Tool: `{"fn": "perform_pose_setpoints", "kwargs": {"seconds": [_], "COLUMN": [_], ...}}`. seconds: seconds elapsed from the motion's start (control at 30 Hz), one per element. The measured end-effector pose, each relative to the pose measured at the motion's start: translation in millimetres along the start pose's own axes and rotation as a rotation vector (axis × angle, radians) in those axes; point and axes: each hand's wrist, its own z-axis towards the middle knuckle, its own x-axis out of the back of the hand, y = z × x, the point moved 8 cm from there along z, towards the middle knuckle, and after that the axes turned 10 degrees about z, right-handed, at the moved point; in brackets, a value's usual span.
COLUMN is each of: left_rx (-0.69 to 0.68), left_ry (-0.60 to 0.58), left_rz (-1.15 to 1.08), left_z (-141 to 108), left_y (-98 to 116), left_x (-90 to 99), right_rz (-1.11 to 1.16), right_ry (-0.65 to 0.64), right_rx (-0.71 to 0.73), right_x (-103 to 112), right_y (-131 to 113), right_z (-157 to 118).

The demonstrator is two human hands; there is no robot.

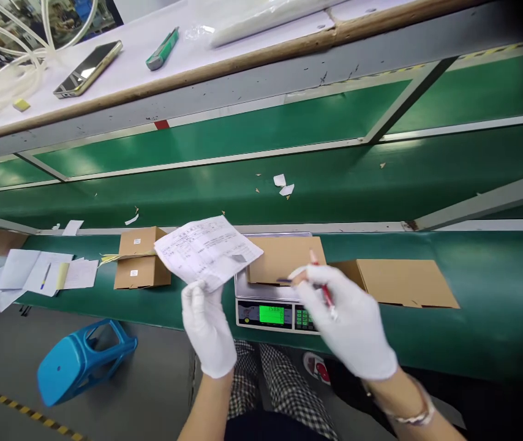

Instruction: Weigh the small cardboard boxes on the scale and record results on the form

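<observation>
My left hand (207, 327), in a white glove, is closed on the lower edge of a printed paper sheet (206, 251) and holds it up over the bench. My right hand (346, 318), also gloved, grips a red pen (326, 294). A thin dark tip pokes out by its fingertips; I cannot tell what it belongs to. Behind that hand a flat-topped cardboard box (284, 257) sits on a weighing scale (266, 293) with a lit green display. The paper covers part of the box's left side, and the right hand hides part of the scale's keypad.
Another cardboard box (406, 282) lies right of the scale, and two small boxes (135, 271) stand left. Further left are papers (80, 274) with a pen. A phone (89, 68) and green cutter (163, 49) rest on the shelf above. A blue stool (66, 367) stands on the floor.
</observation>
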Motion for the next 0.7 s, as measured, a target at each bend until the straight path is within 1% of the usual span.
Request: {"fn": "perform_pose_setpoints", "kwargs": {"seconds": [0.07, 0.1, 0.13, 0.2, 0.27, 0.37, 0.57, 0.7], "left_rx": [-0.059, -0.083, -0.104, -0.128, -0.122, -0.081, -0.036, -0.009], "left_ry": [0.032, 0.042, 0.05, 0.064, 0.066, 0.069, 0.068, 0.066], "left_rz": [0.021, 0.039, 0.063, 0.119, 0.161, 0.161, 0.083, 0.074], "left_z": [14.2, 19.2, 22.5, 24.8, 23.9, 22.0, 23.7, 24.8], "left_y": [6.5, 9.0, 10.9, 12.2, 10.1, 4.1, -2.8, -6.0], "left_x": [9.5, 13.4, 16.6, 20.9, 22.2, 23.2, 26.3, 26.8], "right_rz": [-0.02, -0.018, -0.011, -0.018, -0.064, -0.122, -0.23, -0.36], "right_ry": [-0.029, -0.067, -0.118, -0.204, -0.238, -0.238, -0.28, -0.314], "right_rx": [-0.279, -0.379, -0.448, -0.517, -0.538, -0.527, -0.544, -0.518], "right_x": [13.3, 15.6, 14.6, 7.5, -1.0, -12.0, -20.3, -30.7], "right_y": [44.2, 62.2, 76.3, 93.5, 100.5, 102.3, 110.6, 105.0], "right_z": [6.6, 8.6, 10.0, 12.0, 13.3, 15.2, 14.9, 16.7]}}
